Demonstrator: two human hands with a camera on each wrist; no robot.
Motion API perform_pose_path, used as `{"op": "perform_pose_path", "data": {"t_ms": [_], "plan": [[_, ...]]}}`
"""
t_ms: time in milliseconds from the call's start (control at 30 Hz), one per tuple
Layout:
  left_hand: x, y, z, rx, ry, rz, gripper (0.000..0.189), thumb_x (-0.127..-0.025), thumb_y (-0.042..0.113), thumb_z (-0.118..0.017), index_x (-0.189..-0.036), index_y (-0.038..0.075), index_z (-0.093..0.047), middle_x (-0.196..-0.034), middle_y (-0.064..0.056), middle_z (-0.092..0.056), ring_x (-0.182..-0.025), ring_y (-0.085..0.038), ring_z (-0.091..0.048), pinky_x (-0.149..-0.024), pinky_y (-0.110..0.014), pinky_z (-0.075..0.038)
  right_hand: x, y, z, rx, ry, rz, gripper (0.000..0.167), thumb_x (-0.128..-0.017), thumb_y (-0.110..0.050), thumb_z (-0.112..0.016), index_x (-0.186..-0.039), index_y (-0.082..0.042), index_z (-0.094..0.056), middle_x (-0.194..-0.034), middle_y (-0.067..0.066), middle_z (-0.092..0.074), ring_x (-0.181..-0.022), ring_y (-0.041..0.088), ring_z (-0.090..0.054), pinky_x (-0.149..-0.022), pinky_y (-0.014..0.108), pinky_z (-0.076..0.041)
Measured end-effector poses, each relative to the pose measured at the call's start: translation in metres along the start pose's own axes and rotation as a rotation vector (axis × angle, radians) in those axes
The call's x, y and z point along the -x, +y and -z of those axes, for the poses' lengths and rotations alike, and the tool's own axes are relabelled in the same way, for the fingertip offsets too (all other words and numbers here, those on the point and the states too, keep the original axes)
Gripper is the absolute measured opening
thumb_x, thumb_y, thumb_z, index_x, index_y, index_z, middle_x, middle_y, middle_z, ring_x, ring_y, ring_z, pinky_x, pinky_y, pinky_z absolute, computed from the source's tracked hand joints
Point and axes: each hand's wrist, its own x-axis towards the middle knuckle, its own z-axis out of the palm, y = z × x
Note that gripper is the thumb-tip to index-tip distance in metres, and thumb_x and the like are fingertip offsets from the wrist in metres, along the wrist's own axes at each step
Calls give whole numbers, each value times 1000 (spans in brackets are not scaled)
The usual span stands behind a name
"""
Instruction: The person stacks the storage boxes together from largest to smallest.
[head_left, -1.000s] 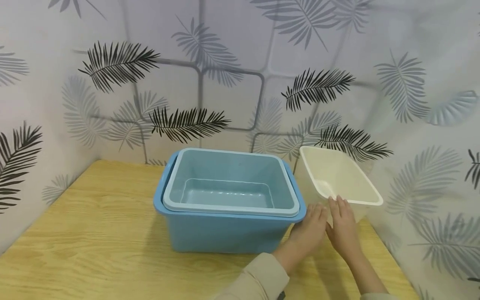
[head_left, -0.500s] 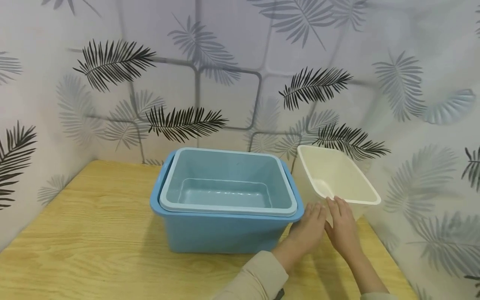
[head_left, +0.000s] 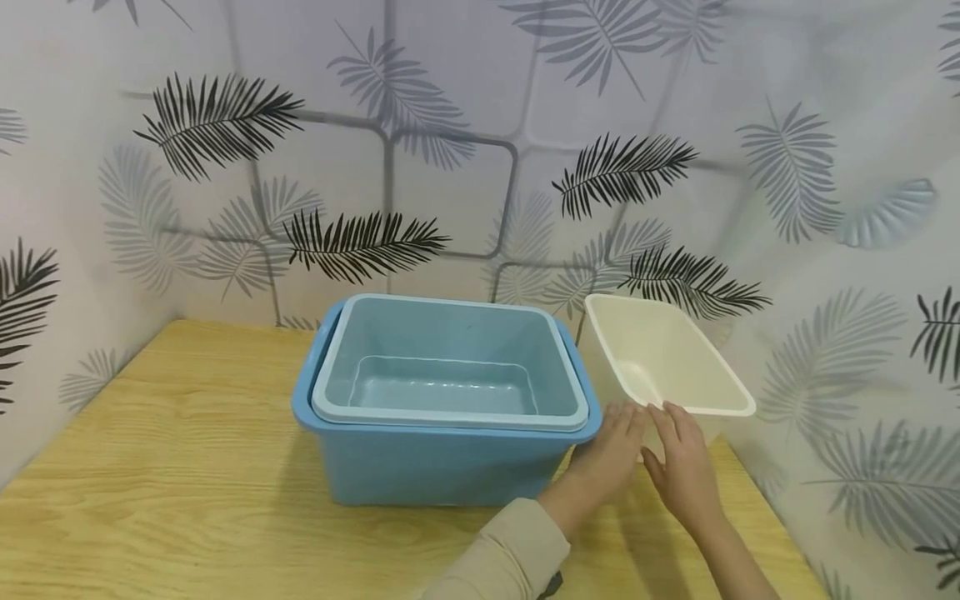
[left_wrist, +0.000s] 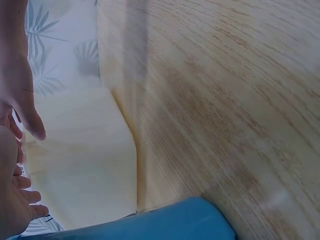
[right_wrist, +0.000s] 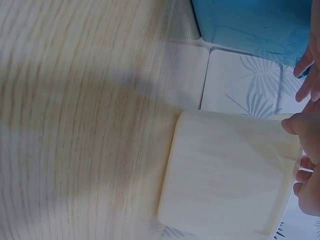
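A cream plastic bin [head_left: 675, 350] stands at the right of the table, its opening facing up. At its near rim is my right hand [head_left: 682, 471], fingers reaching onto the lip and thumb on the outer wall. My left hand [head_left: 600, 454] holds the near left corner of the same bin, close to the blue tub; its thumb is hidden in the head view. The left wrist view shows the cream bin [left_wrist: 95, 155] with the left hand [left_wrist: 15, 195] beside its rim. In the right wrist view, the thumb of the right hand [right_wrist: 307, 140] lies against the cream bin [right_wrist: 230, 170].
Left of the cream bin stands a blue tub [head_left: 450, 467] with a paler blue bin [head_left: 450, 333] nested inside. Both rest on a wood-grain table [head_left: 172, 483]. A leaf-patterned curtain or wall covering [head_left: 450, 108] rises behind and on the right.
The head view has drifted slightly. The right hand's fingertips sit a little lower, and the cream bin's near rim has shifted slightly toward me. The blue tub and bin keep their places.
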Motion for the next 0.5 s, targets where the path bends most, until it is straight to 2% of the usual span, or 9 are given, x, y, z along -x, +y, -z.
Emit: {"op": "perform_pose_path", "data": {"t_ms": [100,200,367,500], "plan": [[-1,0,0,81,-2,33,53,-94,24,-51,-142,12,-33,-147,-1,-37,-134,-18,-39,-111,-24,-29,1,-1,0,-9,8,-10,63,-59,14,-76,-117,11,-52,-117,33,-51,-107,49,-47,-88,60,-41],[-2,-1,1,98,-12,28,55,-92,19,-53,-142,11,-32,-148,-4,-35,-135,-19,-38,-112,-24,-28,2,-2,0,-13,25,-18,61,-59,14,-76,-115,11,-53,-116,33,-51,-106,49,-48,-88,59,-41],[-3,-3,3,49,-12,2,54,-92,20,-53,-141,9,-34,-148,-5,-35,-136,-18,-36,-113,-24,-27,3,-5,1,-16,36,-34,57,-59,15,-75,-112,11,-54,-114,33,-52,-103,48,-48,-88,57,-41],[-1,-1,3,-73,2,-39,49,-95,24,-48,-140,10,-37,-146,-3,-37,-136,-16,-36,-112,-24,-27,4,-8,4,-14,33,-53,52,-61,16,-73,-109,12,-54,-112,33,-53,-102,47,-49,-88,56,-42]]}}
